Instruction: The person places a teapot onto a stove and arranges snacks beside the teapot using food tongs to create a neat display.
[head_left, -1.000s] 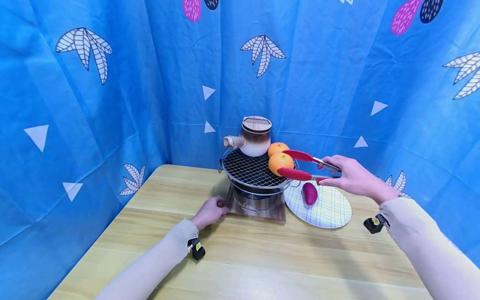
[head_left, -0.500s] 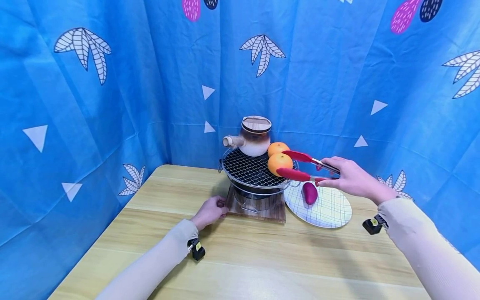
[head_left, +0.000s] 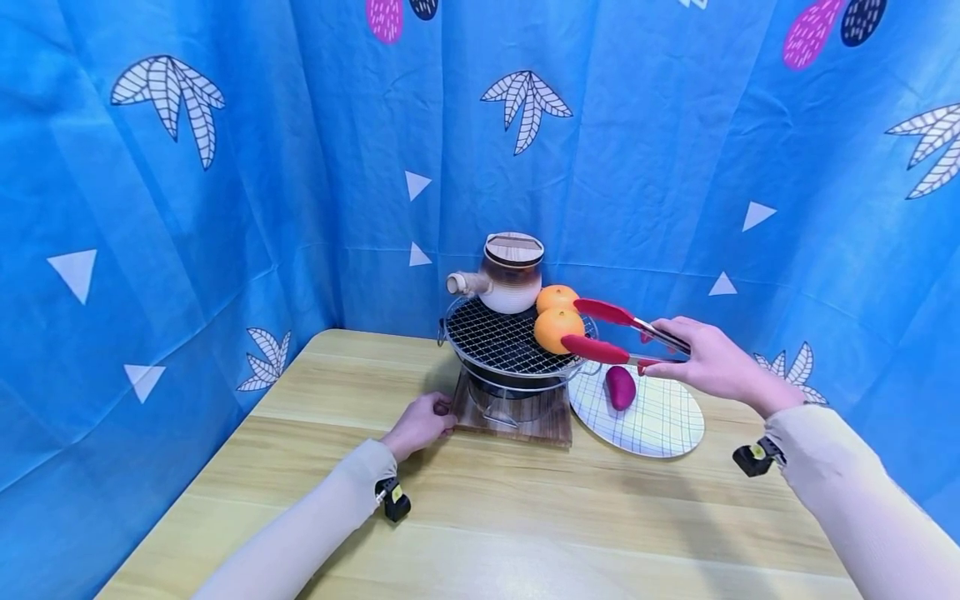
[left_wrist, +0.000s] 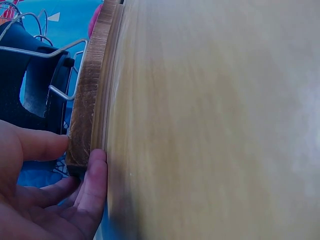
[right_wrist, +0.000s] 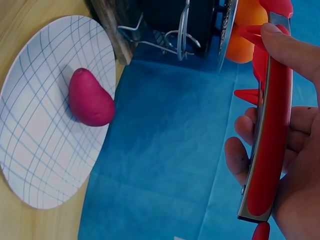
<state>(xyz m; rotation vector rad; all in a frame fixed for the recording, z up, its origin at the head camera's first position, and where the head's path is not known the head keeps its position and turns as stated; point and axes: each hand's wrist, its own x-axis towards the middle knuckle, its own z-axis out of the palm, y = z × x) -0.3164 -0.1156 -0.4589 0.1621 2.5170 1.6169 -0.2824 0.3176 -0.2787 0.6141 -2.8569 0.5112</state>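
My right hand (head_left: 708, 358) holds red-tipped tongs (head_left: 600, 348); the red grip (right_wrist: 272, 135) lies along the fingers in the right wrist view. The tong tips are spread, just right of two oranges. The front orange (head_left: 557, 331) and back orange (head_left: 557, 298) sit on the right side of a round grill (head_left: 495, 337). My left hand (head_left: 420, 423) grips the front left corner of the wooden board (head_left: 517, 427) beneath the grill. In the left wrist view, the thumb (left_wrist: 47, 145) is on the board's upper face, with fingers around the lower edge.
A lidded clay pot (head_left: 512, 279) with a side handle stands at the back of the grill. Right of the board, a checked plate (head_left: 667, 417) carries a purple sweet-potato-shaped item (head_left: 620, 387). Blue curtain (head_left: 645, 167) hangs behind the wooden table (head_left: 525, 517).
The tongs and my right hand have drawn slightly right, away from the oranges. The front orange sits a touch farther left. My left hand has stayed at the board's corner.
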